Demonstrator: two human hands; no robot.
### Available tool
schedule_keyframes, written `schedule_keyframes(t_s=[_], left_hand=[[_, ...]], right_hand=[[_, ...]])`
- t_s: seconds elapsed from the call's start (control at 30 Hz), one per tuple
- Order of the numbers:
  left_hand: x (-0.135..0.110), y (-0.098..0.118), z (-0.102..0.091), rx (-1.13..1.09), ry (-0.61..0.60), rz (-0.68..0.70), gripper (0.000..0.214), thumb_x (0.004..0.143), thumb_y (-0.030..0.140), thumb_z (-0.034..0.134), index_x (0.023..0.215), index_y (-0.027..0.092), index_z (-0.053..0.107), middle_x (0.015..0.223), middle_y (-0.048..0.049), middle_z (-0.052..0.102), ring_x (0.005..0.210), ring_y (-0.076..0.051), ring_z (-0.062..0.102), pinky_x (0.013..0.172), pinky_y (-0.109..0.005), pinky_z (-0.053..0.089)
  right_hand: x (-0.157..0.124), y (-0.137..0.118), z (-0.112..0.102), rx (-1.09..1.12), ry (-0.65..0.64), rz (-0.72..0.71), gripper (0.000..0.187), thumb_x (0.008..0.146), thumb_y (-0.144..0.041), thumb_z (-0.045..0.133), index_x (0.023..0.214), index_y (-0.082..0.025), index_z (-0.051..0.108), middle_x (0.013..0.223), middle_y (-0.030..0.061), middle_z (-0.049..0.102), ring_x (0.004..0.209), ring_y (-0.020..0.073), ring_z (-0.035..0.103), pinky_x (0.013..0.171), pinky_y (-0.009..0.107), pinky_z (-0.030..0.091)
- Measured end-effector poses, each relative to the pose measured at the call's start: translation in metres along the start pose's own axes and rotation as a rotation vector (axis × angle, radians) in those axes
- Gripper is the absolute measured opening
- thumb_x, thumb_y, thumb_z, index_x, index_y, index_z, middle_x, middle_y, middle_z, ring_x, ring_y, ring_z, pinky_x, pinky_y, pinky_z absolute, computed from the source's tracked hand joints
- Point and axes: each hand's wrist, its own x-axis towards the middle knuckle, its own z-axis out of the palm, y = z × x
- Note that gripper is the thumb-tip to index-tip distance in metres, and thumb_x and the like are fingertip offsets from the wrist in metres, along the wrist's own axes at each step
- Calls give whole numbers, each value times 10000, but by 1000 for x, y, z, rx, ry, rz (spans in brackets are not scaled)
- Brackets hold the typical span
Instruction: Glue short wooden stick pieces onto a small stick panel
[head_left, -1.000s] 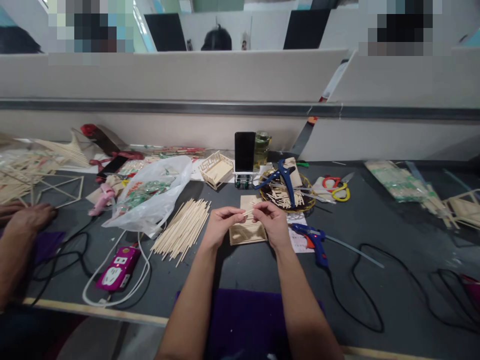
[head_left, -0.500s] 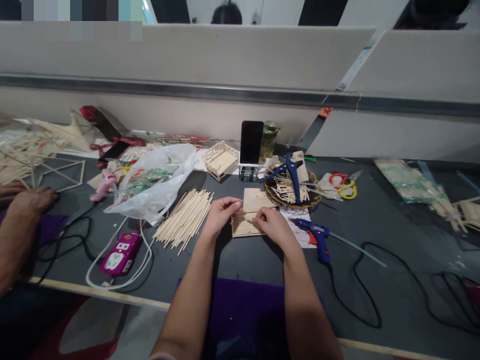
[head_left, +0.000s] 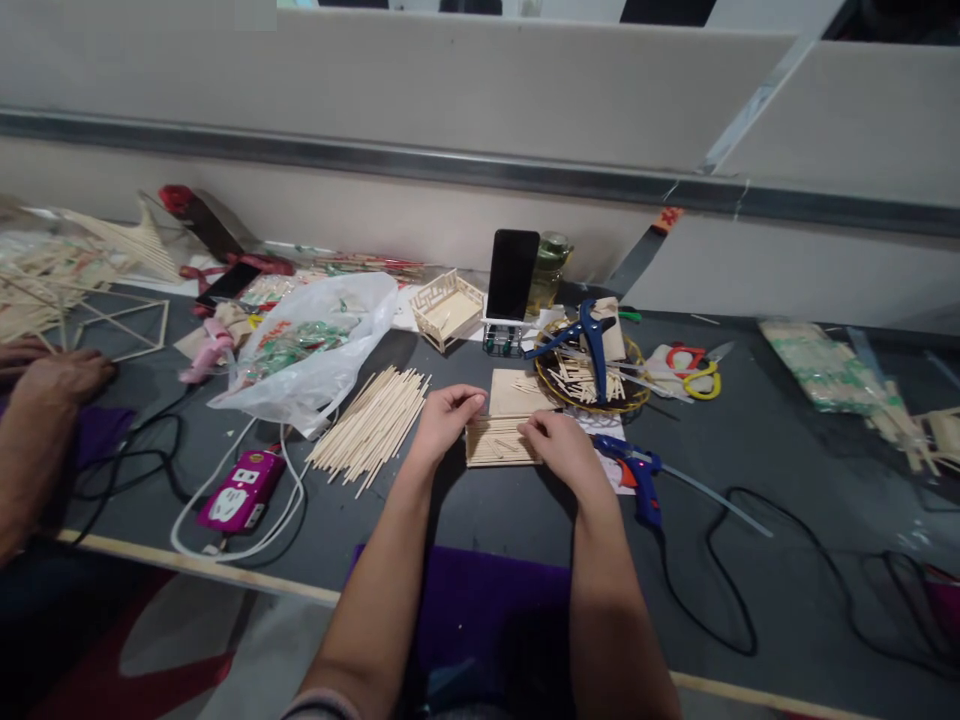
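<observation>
A small panel of wooden sticks [head_left: 495, 453] laid side by side rests on the dark table between my hands, with a couple of short stick pieces loose on top. My left hand [head_left: 448, 422] is pinched at the panel's back left corner, thumb against finger. At its right end, my right hand [head_left: 559, 445] has its fingers closed over the panel. Whatever either pinch holds is too small or hidden to make out. Behind the panel lies a flat pale wooden board [head_left: 512, 390]. To the left is a pile of long thin sticks [head_left: 373, 425].
A basket of short sticks [head_left: 589, 385] carries blue pliers [head_left: 592, 345]. Right of my hand lies a blue glue gun [head_left: 641, 475] with its cord. Scissors [head_left: 697, 375], a propped phone [head_left: 513, 275], a plastic bag [head_left: 315, 345] and a purple power strip [head_left: 241, 490] surround the workspace. Another person's hand [head_left: 64, 385] is at left.
My right hand has shifted slightly right, uncovering more of the panel and the short pieces on it. My left hand stays at the corner. The camera view has tilted down a little.
</observation>
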Motion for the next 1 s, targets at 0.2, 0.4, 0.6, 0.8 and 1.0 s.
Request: schedule_keyframes(t_s=[0.2, 0.4, 0.6, 0.8, 1.0], left_hand=[[3, -3, -3, 16, 145, 18, 260, 681, 319, 668, 876, 151, 706, 664, -10, 632, 532, -111, 520, 543, -252, 459], [3, -3, -2, 28, 135, 33, 262, 705, 323, 647, 890, 143, 694, 659, -1, 621, 518, -93, 505, 527, -225, 444], [2, -2, 0, 45, 99, 35, 259, 718, 317, 637, 897, 137, 690, 634, 7, 597, 536, -97, 508, 541, -226, 447], [2, -4, 0, 97, 77, 57, 252, 738, 314, 618, 899, 135, 690, 599, 10, 580, 531, -102, 500, 529, -223, 430], [1, -3, 0, 137, 72, 71, 238, 752, 299, 606, 898, 129, 689, 587, 9, 581, 525, -101, 497, 532, -222, 407]], right_hand=[[-1, -3, 0, -2, -20, -9, 119, 797, -206, 533, 695, -204, 594, 673, 2, 617, 641, 142, 528, 571, 242, 259], [-2, -6, 15, -149, -124, -93, 24, 757, -198, 589, 780, -201, 594, 756, 12, 638, 703, 142, 532, 583, 235, 248], [-1, -7, 16, -211, -115, -87, 98, 812, -189, 514, 825, -200, 610, 795, 32, 663, 754, 158, 561, 605, 245, 263], [0, -9, 14, -197, -128, -94, 163, 844, -220, 493, 846, -200, 655, 822, 49, 696, 779, 171, 594, 632, 247, 294], [1, -8, 14, -200, -117, -72, 262, 891, -207, 428, 851, -199, 686, 897, 73, 718, 839, 181, 619, 676, 252, 316]])
